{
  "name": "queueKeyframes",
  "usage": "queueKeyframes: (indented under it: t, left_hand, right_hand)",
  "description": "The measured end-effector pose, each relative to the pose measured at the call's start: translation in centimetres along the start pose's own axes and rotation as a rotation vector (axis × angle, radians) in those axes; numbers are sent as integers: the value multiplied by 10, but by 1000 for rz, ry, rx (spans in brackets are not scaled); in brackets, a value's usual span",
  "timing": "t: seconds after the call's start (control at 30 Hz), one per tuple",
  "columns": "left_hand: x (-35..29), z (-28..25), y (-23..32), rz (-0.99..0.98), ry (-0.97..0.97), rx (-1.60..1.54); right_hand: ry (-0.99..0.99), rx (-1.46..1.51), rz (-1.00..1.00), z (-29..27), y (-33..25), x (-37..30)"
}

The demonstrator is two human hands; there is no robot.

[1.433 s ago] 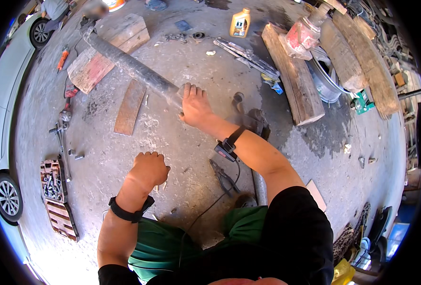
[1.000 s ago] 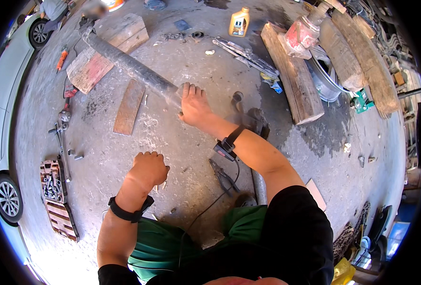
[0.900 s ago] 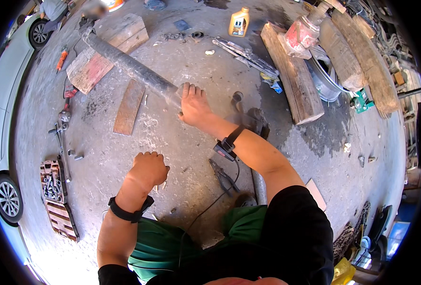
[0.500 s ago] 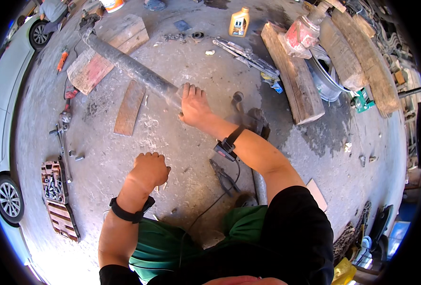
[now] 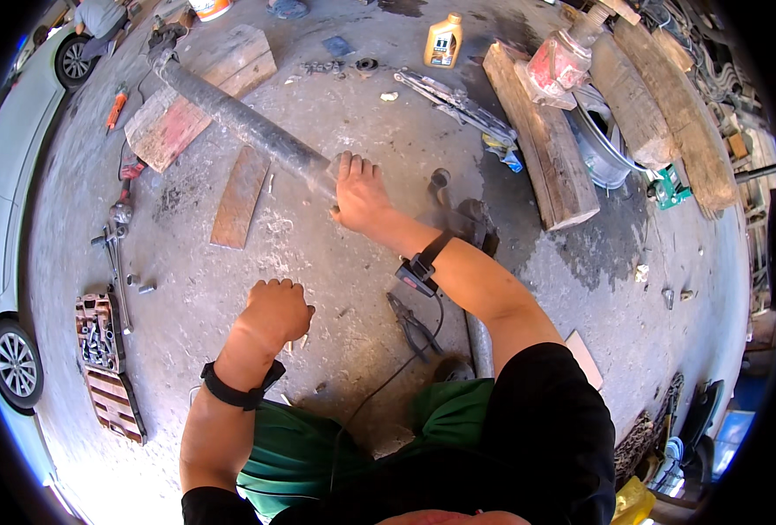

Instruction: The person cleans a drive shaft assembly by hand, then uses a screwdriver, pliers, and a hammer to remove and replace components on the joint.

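A long dark metal drive shaft (image 5: 244, 122) runs from the upper left toward the middle. Its far part lies across thick wooden boards (image 5: 174, 122), with a jointed end beyond them. My right hand (image 5: 361, 194) is closed over the shaft's near end and covers it. Lower and to the left, my left hand (image 5: 274, 313) makes a loose fist in front of my knee, apart from the shaft. Nothing sticks out of that fist, though its palm side is hidden. Below my right forearm, a pair of pliers (image 5: 412, 325) lies on the floor, beside a thin black cable.
An open socket set (image 5: 99, 332), a wrench (image 5: 118, 276) and a red angle grinder (image 5: 125, 188) lie at left, near a parked car (image 5: 7, 192). A loose plank (image 5: 241, 199), an oil bottle (image 5: 443, 42), a scissor jack (image 5: 458, 101) and heavy timbers (image 5: 541, 140) surround the workspace.
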State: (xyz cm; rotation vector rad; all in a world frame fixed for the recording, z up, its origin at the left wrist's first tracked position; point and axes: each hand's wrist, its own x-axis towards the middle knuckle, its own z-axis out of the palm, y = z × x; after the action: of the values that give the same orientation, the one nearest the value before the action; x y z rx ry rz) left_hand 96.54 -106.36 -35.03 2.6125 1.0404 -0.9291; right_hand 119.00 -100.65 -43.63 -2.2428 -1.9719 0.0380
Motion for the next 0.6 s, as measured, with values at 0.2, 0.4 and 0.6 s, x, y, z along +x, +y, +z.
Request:
queueKeyframes:
  t: [0.2,0.4,0.6]
  left_hand:
    - [-2,-1,0,-6,1,7]
    - [-2,0,1,1,10,-1]
    - [-2,0,2,1,16,-3]
  right_hand:
    - [-2,-6,-1,-2,-2,0]
    - [26,1,-6,0,-3,0]
    - [34,-10,-4,4,-1,0]
